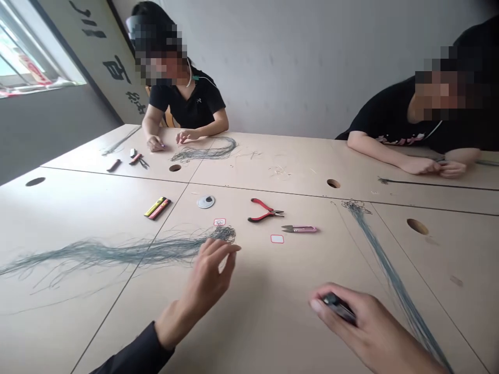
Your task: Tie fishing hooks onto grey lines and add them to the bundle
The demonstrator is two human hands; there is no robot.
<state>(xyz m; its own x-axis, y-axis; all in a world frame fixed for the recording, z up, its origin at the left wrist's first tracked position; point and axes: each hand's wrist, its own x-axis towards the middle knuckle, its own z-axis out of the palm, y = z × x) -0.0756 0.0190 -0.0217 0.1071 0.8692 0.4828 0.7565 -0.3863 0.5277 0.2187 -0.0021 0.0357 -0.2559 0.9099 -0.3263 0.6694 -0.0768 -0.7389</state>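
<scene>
My left hand hovers with curled, parted fingers at the tangled end of a long bundle of thin grey-green wires. It holds nothing, and I cannot tell whether the fingertips touch the wires. My right hand grips a small black object, partly hidden by my fingers. It lies near a second straight wire bundle. Between my hands are red-handled pliers and pink-handled thread snips.
A seated person works with loose wires at the far end of the pale wooden tables; another sits at the right, hands together. Yellow and pink packets, a grey disc and small red-edged labels lie nearby.
</scene>
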